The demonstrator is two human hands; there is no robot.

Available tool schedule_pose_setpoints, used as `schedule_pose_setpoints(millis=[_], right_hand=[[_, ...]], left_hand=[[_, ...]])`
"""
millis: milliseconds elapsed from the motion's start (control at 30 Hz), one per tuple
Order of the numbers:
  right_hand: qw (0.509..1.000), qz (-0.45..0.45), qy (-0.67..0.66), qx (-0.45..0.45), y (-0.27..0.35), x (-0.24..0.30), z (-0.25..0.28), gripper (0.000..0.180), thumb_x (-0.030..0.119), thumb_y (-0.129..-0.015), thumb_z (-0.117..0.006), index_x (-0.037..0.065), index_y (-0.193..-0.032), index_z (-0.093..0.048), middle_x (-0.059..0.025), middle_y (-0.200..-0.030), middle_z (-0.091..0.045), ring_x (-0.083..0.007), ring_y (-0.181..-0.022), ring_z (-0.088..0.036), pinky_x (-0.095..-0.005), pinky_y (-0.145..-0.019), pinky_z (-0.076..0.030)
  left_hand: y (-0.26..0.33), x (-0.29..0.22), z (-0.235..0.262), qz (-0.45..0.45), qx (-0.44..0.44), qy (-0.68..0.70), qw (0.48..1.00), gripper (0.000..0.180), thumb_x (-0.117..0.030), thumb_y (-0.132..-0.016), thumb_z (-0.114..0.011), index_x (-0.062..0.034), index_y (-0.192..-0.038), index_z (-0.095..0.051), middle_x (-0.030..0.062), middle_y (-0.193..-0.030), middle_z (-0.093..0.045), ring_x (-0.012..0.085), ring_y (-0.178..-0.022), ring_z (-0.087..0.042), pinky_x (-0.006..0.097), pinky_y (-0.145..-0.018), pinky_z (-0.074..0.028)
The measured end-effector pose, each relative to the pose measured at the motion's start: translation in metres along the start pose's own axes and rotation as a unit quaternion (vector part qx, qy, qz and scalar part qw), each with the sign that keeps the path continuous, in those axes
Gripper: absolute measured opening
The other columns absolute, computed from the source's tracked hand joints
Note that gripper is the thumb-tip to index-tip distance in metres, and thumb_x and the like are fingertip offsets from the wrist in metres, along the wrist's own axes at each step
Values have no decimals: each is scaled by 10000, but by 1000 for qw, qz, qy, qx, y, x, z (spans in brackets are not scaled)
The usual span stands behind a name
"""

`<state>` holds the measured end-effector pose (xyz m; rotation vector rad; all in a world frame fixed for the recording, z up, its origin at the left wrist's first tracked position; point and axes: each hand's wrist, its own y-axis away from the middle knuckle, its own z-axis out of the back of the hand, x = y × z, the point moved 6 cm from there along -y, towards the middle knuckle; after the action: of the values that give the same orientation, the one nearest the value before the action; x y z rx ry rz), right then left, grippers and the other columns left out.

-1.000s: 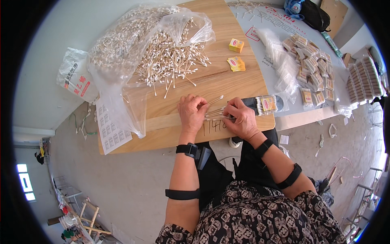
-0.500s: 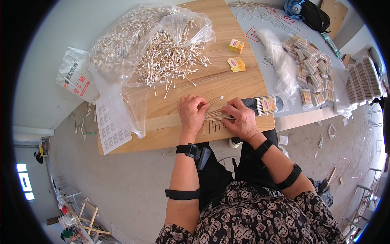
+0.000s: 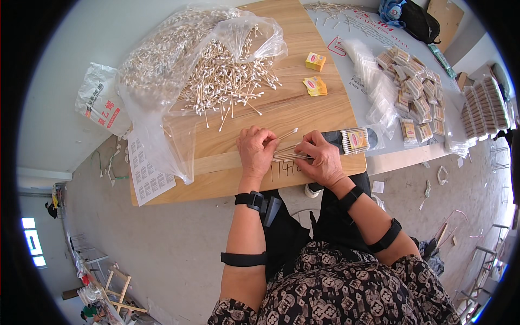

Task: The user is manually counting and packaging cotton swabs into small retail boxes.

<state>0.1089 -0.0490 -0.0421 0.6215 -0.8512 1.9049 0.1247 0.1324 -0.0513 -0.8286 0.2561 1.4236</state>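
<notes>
Centrally, left hand and right hand pinch cotton swabs over the table; a clear swab-filled bag lies toward ten o'clock.

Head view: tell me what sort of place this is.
Probably a small packing workshop: a big clear bag of loose cotton swabs lies open on a wooden table, and small swab packets are heaped on the grey surface beside it.

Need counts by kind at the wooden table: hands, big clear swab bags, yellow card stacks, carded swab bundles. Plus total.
Hands: 2 (left hand, right hand)
Big clear swab bag: 1
Yellow card stacks: 2
Carded swab bundle: 1
Total: 6
</notes>
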Motion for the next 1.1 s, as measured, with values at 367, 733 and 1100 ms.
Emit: schedule_pose_setpoints(millis=[367,733,1100], right_hand=[[1000,-13,0,9,0,1,0,257,167,-706,-731,114,-954,-683,-80,-989,-586,-304,-823,-650,-403,-699,-536],[1000,-6,19,0,0,1,0,275,181,-709,-732,109,-968,-676,-80,-997,-579,-306,-823,-651,-411,-696,-536],[1000,-6,20,0,0,1,0,357,196,-712,-748,114,-1050,-668,-86,-1004,-580,-314,-837,-649,-416,-698,-535]], left_hand=[[1,-1,0,0,0,-11,1000,115,-110,-691,-788,-130,-748,-690,-21,-749,-617,198,-826,-549,364,-814,-399],[1,-1,0,-8,-2,-16,1000,115,-113,-693,-788,-128,-754,-691,-16,-750,-617,202,-819,-550,363,-802,-401],[1,-1,0,-9,-1,0,1000,118,-106,-683,-789,-119,-745,-690,-13,-745,-611,205,-816,-543,363,-806,-396]])
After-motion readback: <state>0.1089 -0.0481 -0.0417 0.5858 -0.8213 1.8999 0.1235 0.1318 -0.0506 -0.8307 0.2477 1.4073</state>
